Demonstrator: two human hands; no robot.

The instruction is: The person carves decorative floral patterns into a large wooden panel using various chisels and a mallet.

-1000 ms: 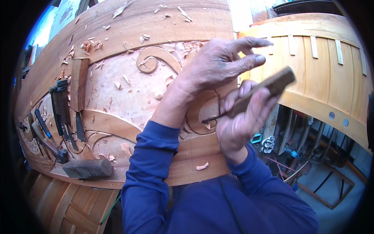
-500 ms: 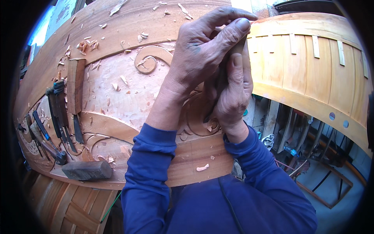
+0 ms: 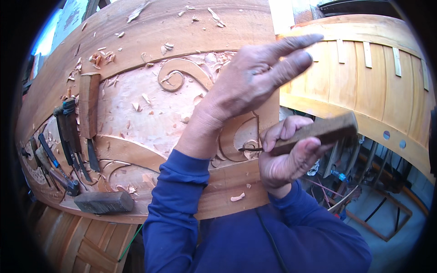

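Note:
My right hand (image 3: 287, 164) grips a carving gouge by its thick wooden handle (image 3: 325, 129), which is tilted up to the right. The gouge's dark, thin blade (image 3: 251, 149) points left, its tip at a small carved scroll (image 3: 246, 144) near the close edge of the wooden panel (image 3: 232, 182). Raised over the panel, my left hand (image 3: 259, 75) is open and holds nothing, its fingers stretched to the right. Below it lies a carved curl (image 3: 170, 75) in relief on the pale, cut-back ground, with loose shavings around it.
On the panel's left rest a wooden-handled chisel (image 3: 89, 113), several dark carving tools (image 3: 68, 127), a hammer (image 3: 63, 182) and a wooden block (image 3: 104, 202). Shavings (image 3: 102, 58) dot the far border. A slatted wooden panel (image 3: 359, 73) stands to the right; metal frames (image 3: 382, 214) sit below it.
My hands have come apart. The left has moved slightly right and down with fingers extended; the right has swung the gouge from upright to a low tilt, its handle to the right.

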